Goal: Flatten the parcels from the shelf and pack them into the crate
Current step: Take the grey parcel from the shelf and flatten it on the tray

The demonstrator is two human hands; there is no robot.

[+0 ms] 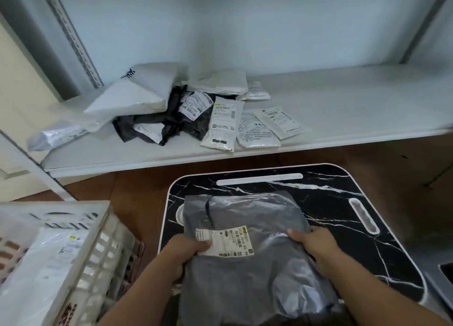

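Grey parcel is lying on the tabletop; your left hand and right hand are gripping its edges, flattening it. Crate is waiting at nine o'clock.

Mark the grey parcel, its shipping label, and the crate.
grey parcel [245, 276]: head view, on the wrinkled plastic below the label.
shipping label [228, 242]: head view, on the label's printed middle.
crate [107, 249]: head view, on the white slotted side wall.
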